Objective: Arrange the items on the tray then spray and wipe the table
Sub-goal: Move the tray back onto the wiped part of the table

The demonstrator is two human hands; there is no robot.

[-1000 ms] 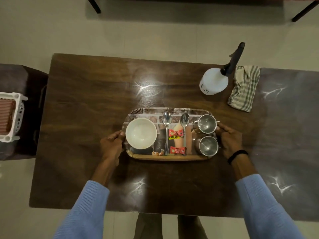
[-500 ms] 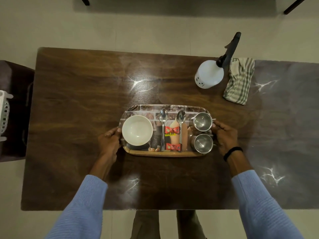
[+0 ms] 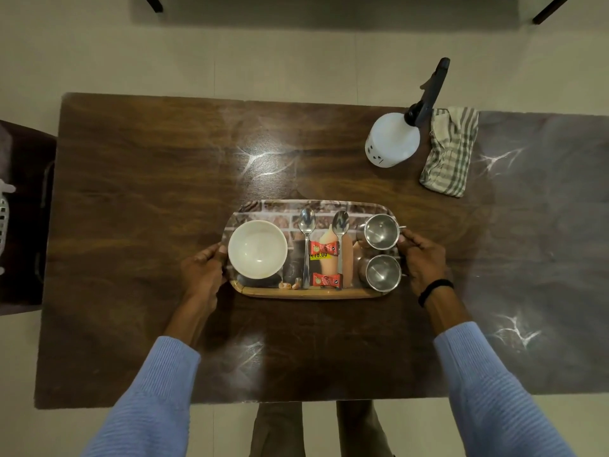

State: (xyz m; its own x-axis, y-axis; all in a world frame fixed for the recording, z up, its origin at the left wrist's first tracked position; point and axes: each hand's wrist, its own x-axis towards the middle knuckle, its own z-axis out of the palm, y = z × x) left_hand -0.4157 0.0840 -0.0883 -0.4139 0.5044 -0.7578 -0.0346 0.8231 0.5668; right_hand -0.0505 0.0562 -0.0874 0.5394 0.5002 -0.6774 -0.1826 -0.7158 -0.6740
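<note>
While gripping the tray [image 3: 309, 293] by its short ends, with the left hand [image 3: 202, 272] curled round the 9 o'clock rim and the right hand [image 3: 425, 258] round the 3 o'clock one, barely budged it since a second ago. Still sits on the counter [image 3: 148, 192], a bit toward 6 o'clock. Looks fully loaded, so probably ready to lift clear before grabbing the bottle [image 3: 392, 140] and cloth [image 3: 449, 153] at 1 o'clock. Lies with long axis 9 to 3, spoons [image 3: 306, 222] pointing to 12.

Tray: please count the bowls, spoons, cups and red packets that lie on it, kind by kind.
Bowl: 1
Spoons: 2
Cups: 2
Red packets: 2
Total on the tray: 7
</note>
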